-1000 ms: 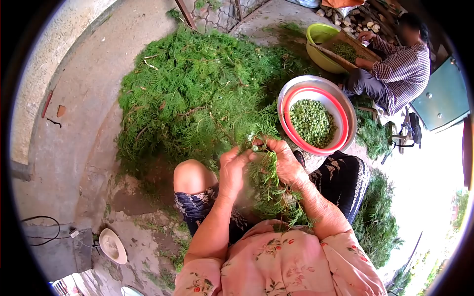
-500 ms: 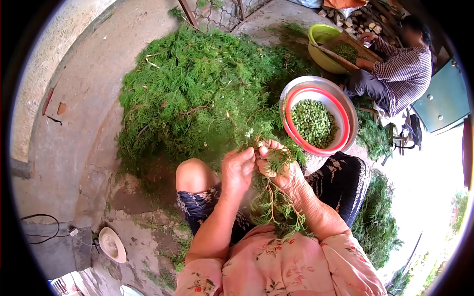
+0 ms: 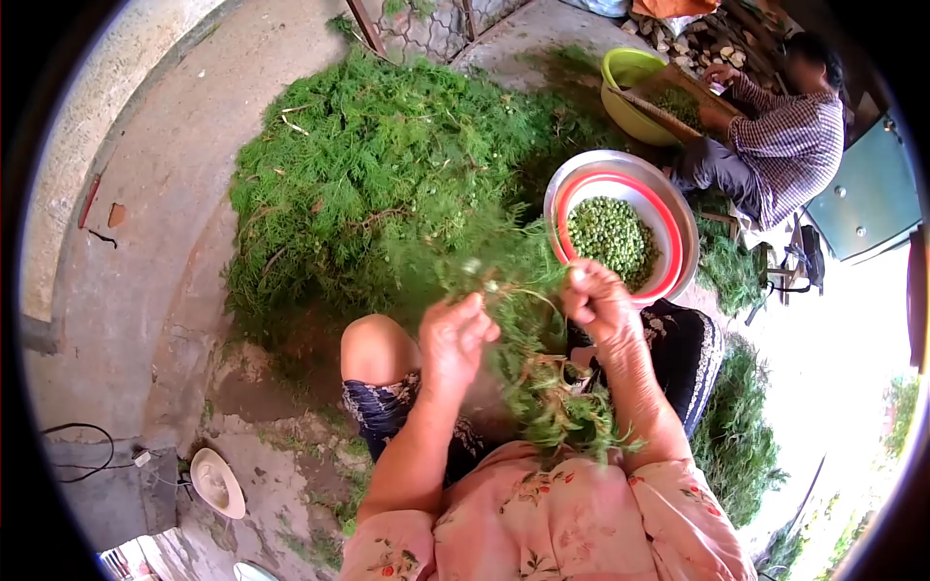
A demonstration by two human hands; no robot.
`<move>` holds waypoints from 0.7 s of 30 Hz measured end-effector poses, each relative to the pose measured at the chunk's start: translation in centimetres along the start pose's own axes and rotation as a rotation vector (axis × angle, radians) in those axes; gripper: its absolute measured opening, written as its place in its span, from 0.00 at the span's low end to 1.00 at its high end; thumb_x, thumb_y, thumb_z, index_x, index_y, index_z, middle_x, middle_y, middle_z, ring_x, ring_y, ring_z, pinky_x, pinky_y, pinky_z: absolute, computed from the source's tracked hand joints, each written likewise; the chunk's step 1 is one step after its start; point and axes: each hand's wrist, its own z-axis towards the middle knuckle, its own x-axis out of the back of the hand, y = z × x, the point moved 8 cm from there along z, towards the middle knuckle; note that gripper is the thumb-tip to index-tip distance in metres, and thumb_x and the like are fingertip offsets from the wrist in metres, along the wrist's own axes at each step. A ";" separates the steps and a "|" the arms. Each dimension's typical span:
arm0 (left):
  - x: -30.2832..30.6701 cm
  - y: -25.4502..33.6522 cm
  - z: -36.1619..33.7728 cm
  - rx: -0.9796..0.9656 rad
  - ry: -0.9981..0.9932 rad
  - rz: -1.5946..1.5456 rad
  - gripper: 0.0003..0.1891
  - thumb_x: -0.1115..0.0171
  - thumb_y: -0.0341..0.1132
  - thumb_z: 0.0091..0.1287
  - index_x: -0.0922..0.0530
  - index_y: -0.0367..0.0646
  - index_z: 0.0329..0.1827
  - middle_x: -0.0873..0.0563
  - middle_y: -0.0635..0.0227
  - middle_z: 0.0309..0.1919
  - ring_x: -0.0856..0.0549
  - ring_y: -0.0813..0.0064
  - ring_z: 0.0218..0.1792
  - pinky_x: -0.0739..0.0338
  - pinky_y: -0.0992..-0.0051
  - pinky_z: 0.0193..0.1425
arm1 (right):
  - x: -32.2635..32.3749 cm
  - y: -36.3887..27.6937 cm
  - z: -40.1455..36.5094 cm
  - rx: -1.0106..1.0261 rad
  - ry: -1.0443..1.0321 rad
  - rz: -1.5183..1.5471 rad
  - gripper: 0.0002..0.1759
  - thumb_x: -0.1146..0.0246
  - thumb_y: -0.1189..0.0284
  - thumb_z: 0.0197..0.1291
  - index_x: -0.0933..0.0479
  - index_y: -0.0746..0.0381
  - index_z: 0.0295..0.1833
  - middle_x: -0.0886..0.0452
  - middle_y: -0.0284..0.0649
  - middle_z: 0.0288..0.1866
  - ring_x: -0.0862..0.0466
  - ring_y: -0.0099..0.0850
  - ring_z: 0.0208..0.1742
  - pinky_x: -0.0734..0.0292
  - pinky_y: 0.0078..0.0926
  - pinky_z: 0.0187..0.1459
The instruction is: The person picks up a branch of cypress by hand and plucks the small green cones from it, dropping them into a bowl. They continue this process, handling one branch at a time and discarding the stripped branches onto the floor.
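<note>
My left hand (image 3: 455, 339) is closed, thumb and fingers pinched on a conifer branch (image 3: 557, 397) with flat, scaly green leaves. Its blurred upper end reaches past the fingertips, and a thin stem curves toward the right. Leafy parts of the branch hang down between my forearms, over my lap. Up at the near rim of the red-rimmed bowl (image 3: 678, 254), my right hand (image 3: 601, 302) is closed in a pinch; what its fingertips hold is too small to make out. Many small round green cones (image 3: 612, 242) lie in that bowl, which sits inside a wider metal basin (image 3: 690, 218).
A large heap of cut green branches (image 3: 378, 184) covers the ground ahead. At the upper right a person (image 3: 790, 145) sits with a woven tray (image 3: 678, 102) over a yellow-green basin (image 3: 625, 73). More branches (image 3: 741, 436) lie at right; a pale hat (image 3: 218, 482) lies lower left.
My hands were close together on the branch and have moved apart. The right hand has gone up and right toward the bowl; the left has shifted slightly lower. The hanging branch has swung.
</note>
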 end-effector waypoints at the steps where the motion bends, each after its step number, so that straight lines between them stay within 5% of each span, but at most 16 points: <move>1: 0.4 0.7 0.2 -0.041 0.003 0.011 0.08 0.43 0.33 0.63 0.23 0.41 0.26 0.36 0.80 0.08 0.37 0.84 0.10 0.36 0.75 0.26 | 1.8 -1.4 0.1 0.063 -0.017 0.022 0.05 0.40 0.78 0.57 0.27 0.64 0.39 0.30 0.32 0.25 0.35 0.18 0.19 0.43 0.10 0.16; 4: 1.7 1.4 0.4 -0.109 0.073 0.042 0.08 0.44 0.31 0.63 0.24 0.41 0.25 0.35 0.78 0.08 0.38 0.85 0.10 0.36 0.76 0.27 | 2.5 -2.3 -0.5 0.090 0.054 0.142 0.05 0.41 0.78 0.57 0.28 0.65 0.39 0.27 0.40 0.32 0.33 0.21 0.22 0.42 0.12 0.17; 7: 0.5 1.7 0.5 -0.134 -0.076 -0.012 0.08 0.44 0.31 0.62 0.25 0.41 0.25 0.34 0.77 0.09 0.39 0.84 0.10 0.37 0.76 0.28 | 1.6 -1.6 -0.5 0.095 0.019 0.105 0.05 0.40 0.79 0.56 0.27 0.65 0.39 0.24 0.44 0.35 0.30 0.23 0.23 0.41 0.13 0.17; 13: 0.5 1.6 0.3 -0.132 -0.018 0.129 0.04 0.39 0.28 0.55 0.20 0.36 0.28 0.20 0.71 0.20 0.34 0.87 0.13 0.35 0.80 0.24 | -2.8 0.3 -1.1 -0.046 -0.012 -0.076 0.08 0.35 0.71 0.54 0.24 0.66 0.33 0.26 0.35 0.22 0.31 0.21 0.16 0.42 0.14 0.11; 16: 0.6 1.3 0.4 -0.145 -0.046 0.203 0.02 0.38 0.27 0.55 0.19 0.38 0.29 0.17 0.70 0.23 0.31 0.87 0.14 0.38 0.83 0.21 | -3.5 1.2 -1.1 -0.092 0.111 -0.411 0.12 0.33 0.70 0.52 0.21 0.66 0.39 0.21 0.32 0.26 0.26 0.16 0.25 0.35 0.11 0.21; 21: 0.3 1.0 0.0 -0.036 0.018 0.450 0.04 0.34 0.28 0.53 0.18 0.41 0.31 0.15 0.69 0.27 0.20 0.83 0.25 0.28 0.85 0.30 | -4.9 2.0 -0.7 -0.116 0.031 -0.403 0.12 0.29 0.70 0.48 0.21 0.62 0.37 0.22 0.31 0.24 0.29 0.15 0.18 0.40 0.11 0.15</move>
